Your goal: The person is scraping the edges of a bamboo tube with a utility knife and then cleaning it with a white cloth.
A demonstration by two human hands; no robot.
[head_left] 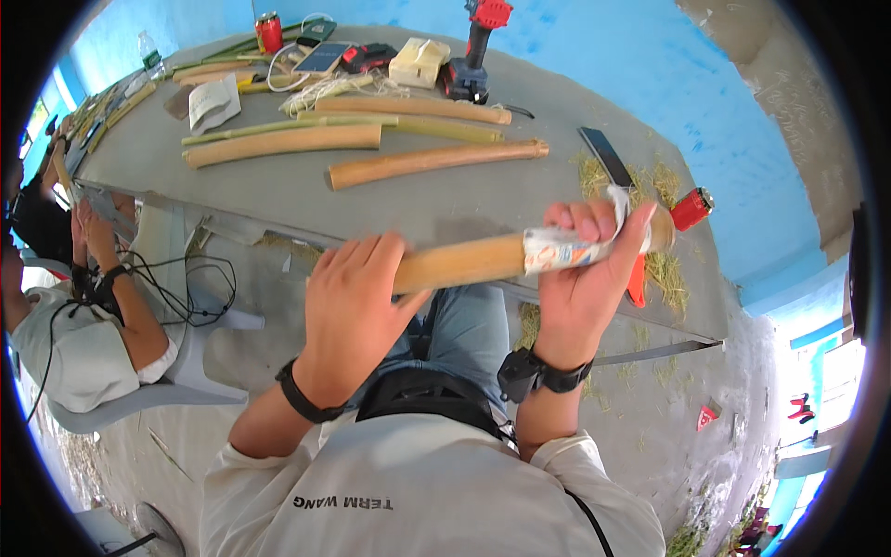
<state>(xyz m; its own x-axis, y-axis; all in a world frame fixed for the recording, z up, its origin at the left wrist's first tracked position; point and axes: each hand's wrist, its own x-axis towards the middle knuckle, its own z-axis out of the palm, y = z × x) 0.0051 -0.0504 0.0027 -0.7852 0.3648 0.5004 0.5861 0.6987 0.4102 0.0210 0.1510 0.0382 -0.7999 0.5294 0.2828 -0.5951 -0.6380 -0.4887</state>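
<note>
Clasped the tan, rounded bamboo length (464,264) before the blue-denim lap (471,325), with bare left hand (353,295) around its left part and bare right hand (587,288) around its white patterned wrapping (555,252), judging it stiff, light, safest held near both ends.

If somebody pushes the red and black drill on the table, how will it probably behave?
The drill may tip if pushed near its top, since it stands upright and tall on its base. It is probably heavy for its size, as the thick base looks like a battery. It seems unlikely to roll, because its base looks blocky.
</note>
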